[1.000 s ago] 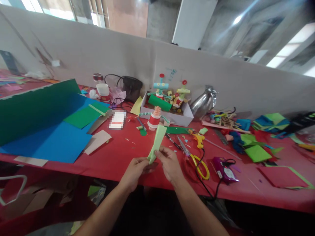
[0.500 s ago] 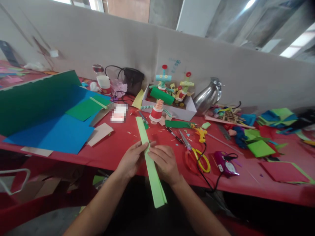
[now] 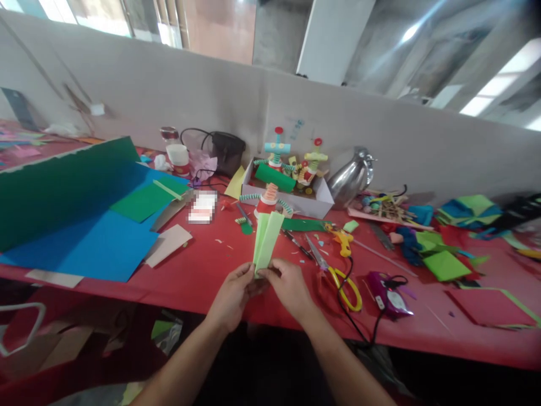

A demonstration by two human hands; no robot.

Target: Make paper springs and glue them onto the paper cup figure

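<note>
I see both hands raised just above the near edge of the red table [image 3: 203, 265], at the centre of the head view. The left hand [image 3: 231, 299] pinches the lower end of the light-green paper strip [image 3: 267, 239] between thumb and fingertips, and its other fingers are curled in. The right hand [image 3: 289, 287] pinches the same lower end from the opposite side, and the fingertips of the two hands meet at the strip. The strip is folded lengthwise. It stands nearly upright from the pinch, leans slightly away from me, and its layers part into two narrow leaves at the top. Its upper end overlaps my view of the paper-cup figure [image 3: 266, 204], which stands on the table in front of the white box [image 3: 315, 204]. I cannot tell whether the strip touches the figure. The box holds more paper figures. The yellow-handled scissors [image 3: 338, 273] lie flat on the table just right of the right hand, with the purple glue gun [image 3: 386, 287] and its black cord further right. A large blue sheet [image 3: 97, 242] and a dark green sheet [image 3: 54, 186] cover the left side of the table, well apart from the hands. A metal jug [image 3: 350, 177] stands behind, right of the box.
</note>
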